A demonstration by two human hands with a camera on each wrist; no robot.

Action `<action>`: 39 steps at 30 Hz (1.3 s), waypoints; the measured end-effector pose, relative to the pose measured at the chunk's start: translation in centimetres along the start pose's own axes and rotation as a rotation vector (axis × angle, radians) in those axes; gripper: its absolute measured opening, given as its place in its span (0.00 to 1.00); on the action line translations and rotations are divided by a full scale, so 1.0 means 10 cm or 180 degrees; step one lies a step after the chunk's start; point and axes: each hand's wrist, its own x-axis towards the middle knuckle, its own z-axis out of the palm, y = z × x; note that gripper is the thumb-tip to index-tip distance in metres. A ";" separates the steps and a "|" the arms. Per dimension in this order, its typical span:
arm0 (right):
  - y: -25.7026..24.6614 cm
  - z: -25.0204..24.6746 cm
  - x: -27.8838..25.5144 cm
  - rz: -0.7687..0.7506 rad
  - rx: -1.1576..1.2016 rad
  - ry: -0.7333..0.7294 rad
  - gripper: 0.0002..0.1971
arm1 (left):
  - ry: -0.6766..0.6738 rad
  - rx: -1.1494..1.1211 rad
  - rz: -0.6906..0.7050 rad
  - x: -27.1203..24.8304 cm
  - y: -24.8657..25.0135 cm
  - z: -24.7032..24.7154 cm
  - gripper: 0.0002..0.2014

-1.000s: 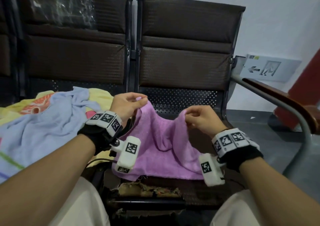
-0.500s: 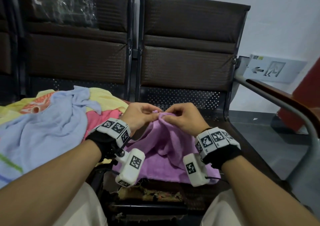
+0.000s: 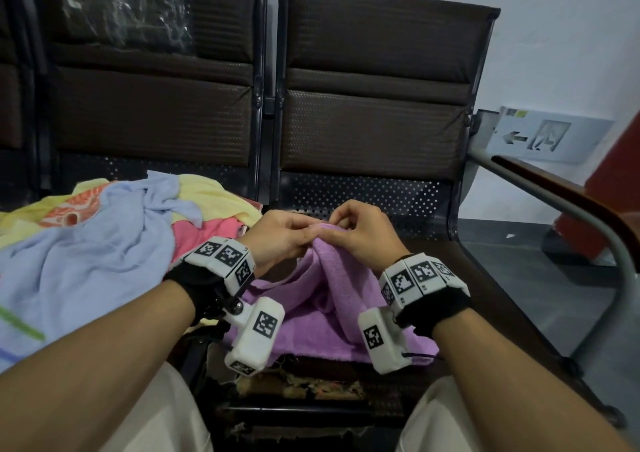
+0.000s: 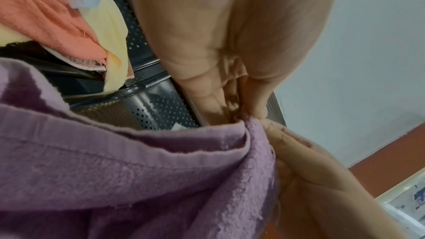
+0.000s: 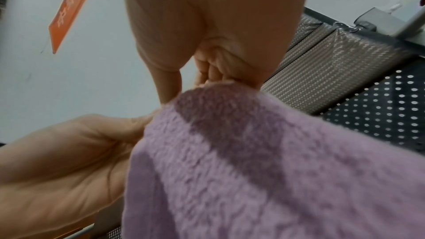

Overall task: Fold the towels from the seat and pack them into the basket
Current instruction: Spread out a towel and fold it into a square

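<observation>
A purple towel [image 3: 325, 299] lies on the right-hand seat [image 3: 478, 299], with its top edge lifted off the seat. My left hand [image 3: 294, 233] and right hand [image 3: 349, 229] meet at that edge, and each pinches a corner of the towel. The two corners are held together. In the left wrist view the purple towel [image 4: 161, 179] hangs from my left hand [image 4: 241, 114], with my other hand touching it from the right. The right wrist view shows the purple towel [image 5: 264, 161] pinched by my right hand [image 5: 216, 83]. No basket is in view.
A loose pile of towels, light blue [image 3: 86, 264], yellow [image 3: 211, 195] and coral pink [image 3: 207, 233], covers the left seat. The seat backs [image 3: 374, 80] rise behind. A metal and wood armrest [image 3: 571, 205] runs along the right. My knees are at the bottom edge.
One second ago my hands held the two towel corners apart with the edge sagging between them. They have since come together, so the corners now meet above the seat.
</observation>
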 end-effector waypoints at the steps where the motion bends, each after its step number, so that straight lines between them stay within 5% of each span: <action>1: 0.00 -0.01 -0.01 0.0044 0.0093 -0.0076 0.11 | 0.0013 0.0041 0.0031 0.00 0.00 -0.01 0.11; 5: 0.02 -0.12 -0.08 0.0110 0.0092 -0.0596 0.08 | 0.0346 0.0108 0.0138 0.00 0.02 -0.06 0.12; 10: 0.09 -0.27 -0.18 -0.0249 -0.1775 -0.1125 0.15 | 0.0844 0.0196 0.0430 -0.02 0.07 -0.20 0.10; 15: -0.10 -0.29 -0.25 -0.0507 -0.1531 -0.0812 0.13 | 0.1235 0.0275 0.0438 0.01 0.09 -0.21 0.12; 20: -0.19 -0.24 -0.28 -0.0906 -0.1976 -0.0725 0.07 | 0.1296 0.1391 0.1059 -0.04 0.09 -0.21 0.13; 24: -0.15 -0.30 -0.28 -0.0999 -0.2536 -0.0806 0.07 | 0.0579 0.1900 0.1006 -0.09 0.07 -0.26 0.14; 28: -0.11 -0.38 -0.30 -0.0659 -0.1847 -0.0519 0.09 | 0.0131 0.3021 0.1039 -0.14 0.08 -0.36 0.18; 31: -0.10 -0.41 -0.32 -0.0660 -0.1858 -0.0538 0.17 | 0.0024 0.3194 0.1093 -0.16 0.06 -0.37 0.21; 34: -0.11 -0.37 -0.33 -0.0728 -0.2280 -0.0659 0.10 | 0.0181 0.3646 0.1282 -0.13 0.07 -0.36 0.15; 39: -0.23 -0.36 -0.33 -0.0871 -0.2432 -0.0016 0.06 | 0.0824 0.3486 0.1346 -0.16 0.17 -0.35 0.08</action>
